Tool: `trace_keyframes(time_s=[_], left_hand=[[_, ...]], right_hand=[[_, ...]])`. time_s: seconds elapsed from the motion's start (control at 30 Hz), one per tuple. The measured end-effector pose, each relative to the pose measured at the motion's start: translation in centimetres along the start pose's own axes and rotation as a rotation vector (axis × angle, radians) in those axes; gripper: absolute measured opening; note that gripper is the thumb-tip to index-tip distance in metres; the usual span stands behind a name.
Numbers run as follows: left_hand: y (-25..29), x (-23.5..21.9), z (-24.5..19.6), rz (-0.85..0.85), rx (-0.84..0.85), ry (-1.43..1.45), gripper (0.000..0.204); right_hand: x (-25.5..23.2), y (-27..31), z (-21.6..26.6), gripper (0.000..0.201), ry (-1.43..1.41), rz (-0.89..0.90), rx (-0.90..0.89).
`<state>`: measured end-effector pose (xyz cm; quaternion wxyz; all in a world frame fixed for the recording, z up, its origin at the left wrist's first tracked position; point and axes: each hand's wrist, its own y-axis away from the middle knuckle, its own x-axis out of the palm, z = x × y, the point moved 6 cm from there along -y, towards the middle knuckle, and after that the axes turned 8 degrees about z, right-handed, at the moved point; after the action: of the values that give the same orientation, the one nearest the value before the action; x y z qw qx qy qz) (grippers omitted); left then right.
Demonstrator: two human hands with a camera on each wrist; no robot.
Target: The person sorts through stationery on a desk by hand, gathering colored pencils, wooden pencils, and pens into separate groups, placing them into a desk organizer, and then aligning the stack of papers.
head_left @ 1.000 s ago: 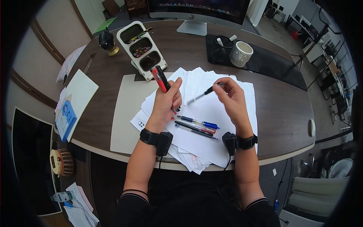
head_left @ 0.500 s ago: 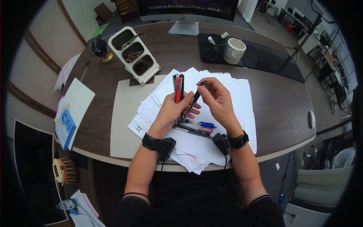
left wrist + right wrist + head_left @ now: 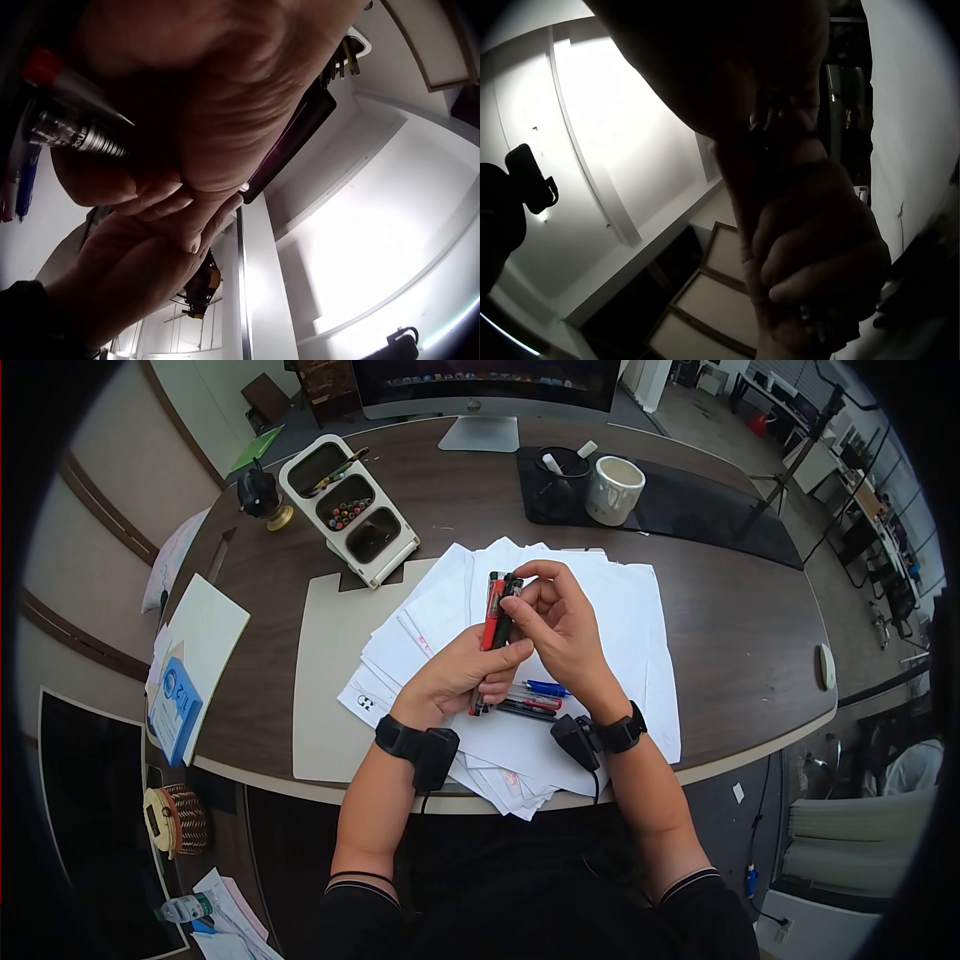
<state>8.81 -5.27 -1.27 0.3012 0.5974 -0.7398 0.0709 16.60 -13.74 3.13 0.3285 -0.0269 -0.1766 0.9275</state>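
Observation:
In the head view the left hand [image 3: 462, 672] grips an upright bundle of red and black pens [image 3: 493, 622] above the white papers [image 3: 625, 650]. Fingers and thumb of the right hand [image 3: 562, 630] pinch the upper end of a black pen at the bundle's right side, and the two hands meet there. Several loose pens [image 3: 540, 702], with blue, red and black parts, lie on the papers just right of the left hand. The left wrist view shows pen tips [image 3: 94, 139] protruding from the curled left fingers. The right wrist view is very dark.
A white organizer [image 3: 395, 560] with three compartments stands at the back left, holding pencils. Behind the papers are a black mesh cup [image 3: 560, 490], a mug [image 3: 614, 492] and a monitor stand [image 3: 478, 434]. A blue box [image 3: 178, 710] lies at the left edge.
The right hand has brought its black pen from the right to the bundle in the left hand. The left hand has shifted slightly right and down, and its bundle leans differently.

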Motion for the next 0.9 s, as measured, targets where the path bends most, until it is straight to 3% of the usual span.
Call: trace_keyframes(time_s=[0.1,0.23,0.33,0.37,0.47,0.5,0.6,0.7,0.8,0.9], left_hand=[[0.0,0.2,-0.1,0.011,-0.001,-0.005,0.032],[0.2,-0.7,-1.7,-0.010,0.269,0.069,0.034],[0.3,-3.3,-3.1,-0.154,0.518,0.193,0.038],[0.5,-3.9,-3.5,-0.222,0.558,0.284,0.039],[1.4,-5.4,-4.1,-0.240,0.644,0.323,0.037],[1.5,-5.7,-3.9,-0.266,0.628,0.334,0.035],[1.6,-5.7,-4.0,-0.245,0.632,0.347,0.033],[1.4,-5.8,-3.8,-0.243,0.649,0.363,0.032],[1.3,-5.9,-3.7,-0.263,0.661,0.436,0.031],[1.3,-5.8,-3.7,-0.301,0.661,0.407,0.027]], right_hand=[[-0.1,-0.1,-0.2,0.027,0.031,0.000,-0.040],[-1.0,-0.1,0.1,0.017,0.087,-0.083,0.008],[-1.0,0.3,0.3,0.012,0.537,0.185,0.282],[-0.6,0.8,0.1,0.012,0.539,0.288,0.387],[-0.2,3.0,-2.2,0.019,0.947,0.680,0.494],[-0.5,3.3,-2.5,0.024,0.932,0.660,0.552],[-0.6,3.2,-2.7,0.021,1.016,0.687,0.490],[-0.7,2.6,-2.3,0.015,0.930,0.604,0.464],[-1.5,1.6,-0.4,0.011,0.720,0.264,0.386],[-2.5,0.8,0.5,0.014,0.621,0.063,0.277]])
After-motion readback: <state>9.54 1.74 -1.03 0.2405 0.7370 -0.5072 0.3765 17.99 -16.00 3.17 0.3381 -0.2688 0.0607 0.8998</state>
